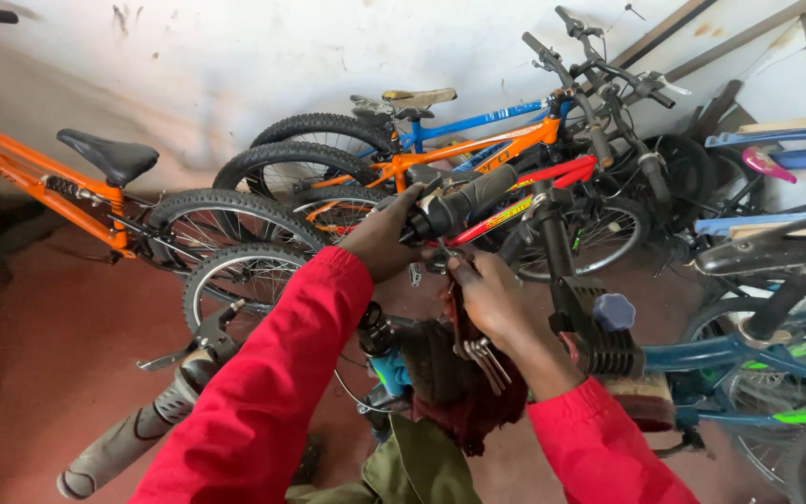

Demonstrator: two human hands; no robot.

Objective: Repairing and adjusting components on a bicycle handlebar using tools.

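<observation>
Up close against a row of parked bicycles, the person's left hand (386, 241) closes around the black handlebar grip (464, 201) of the nearest bike, holding the bar steady just above a dark red rag (464, 397). The right hand (489, 297) sits directly below that grip, its fingers curled around a folding set of hex keys (485, 359), whose loose silver keys hang down against the rag. One key seems to reach up towards the clamp under the bar, though the fingers hide the contact, so whether it is seated in a bolt cannot be told. The work in hand looks like adjusting a fitting at the handlebar, probably a lever or shifter clamp. A turn of the key would call for the left hand to brace the bar firmly, and for the tool to stay square in the bolt head. Behind stand an orange bicycle (440, 154) and a blue bicycle (487, 121), leaning by the white wall (235, 56).
</observation>
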